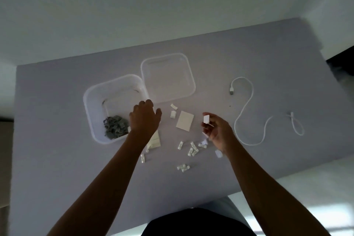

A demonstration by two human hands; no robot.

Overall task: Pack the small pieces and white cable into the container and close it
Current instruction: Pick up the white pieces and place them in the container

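Observation:
A clear square container (95, 101) stands open at the left of the table, with a heap of grey pieces (115, 127) in its near corner. Its clear lid (168, 77) lies flat just behind and to the right. My left hand (144, 119) hovers at the container's right rim, fingers curled down; whether it holds anything is hidden. My right hand (215, 129) pinches a small white piece (206, 119) above the table. Several small white pieces (192, 150) lie scattered between my arms. The white cable (247, 109) snakes across the right side.
A white card (185, 120) lies flat between my hands, and another pale card (155, 141) is partly under my left wrist. The grey table (57, 159) ends at its far edge behind the lid and at the right past the cable.

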